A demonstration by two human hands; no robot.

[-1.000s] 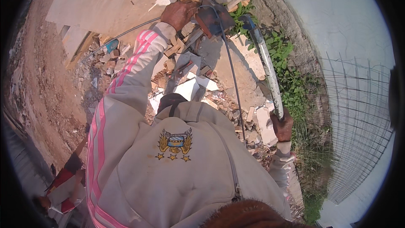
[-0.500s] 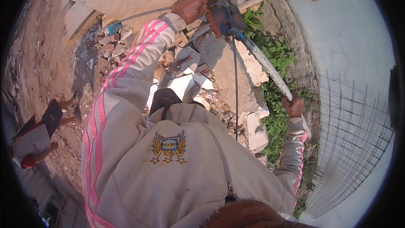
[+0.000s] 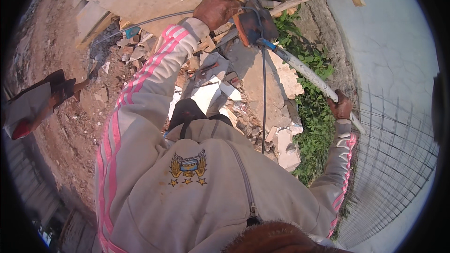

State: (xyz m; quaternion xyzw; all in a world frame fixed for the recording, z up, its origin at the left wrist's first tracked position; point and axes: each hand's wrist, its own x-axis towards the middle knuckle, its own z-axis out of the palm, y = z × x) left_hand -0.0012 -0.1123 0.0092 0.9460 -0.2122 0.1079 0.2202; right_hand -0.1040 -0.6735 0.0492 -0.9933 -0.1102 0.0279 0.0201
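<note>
A thin grey steel rod bends sharply at a dark metal plate fixed to a timber beam. One length runs off to the left, the other back toward my body. My left hand is closed around the rod just left of the plate, beside a rusty orange-brown metal edge. With my right hand I grip a long whitish pipe near its outer end. The pipe's blue end meets the plate by the bend; how it engages there is hard to make out.
Broken concrete slabs and rubble lie below the beam. Green plants grow along a pale wall, where wire mesh leans. A plywood sheet lies at the far left. Another person is at the left edge.
My right hand has moved right and slightly away from me, swinging the pipe outward. My left hand stays on the rod. The person at the left has shifted toward the edge of view.
</note>
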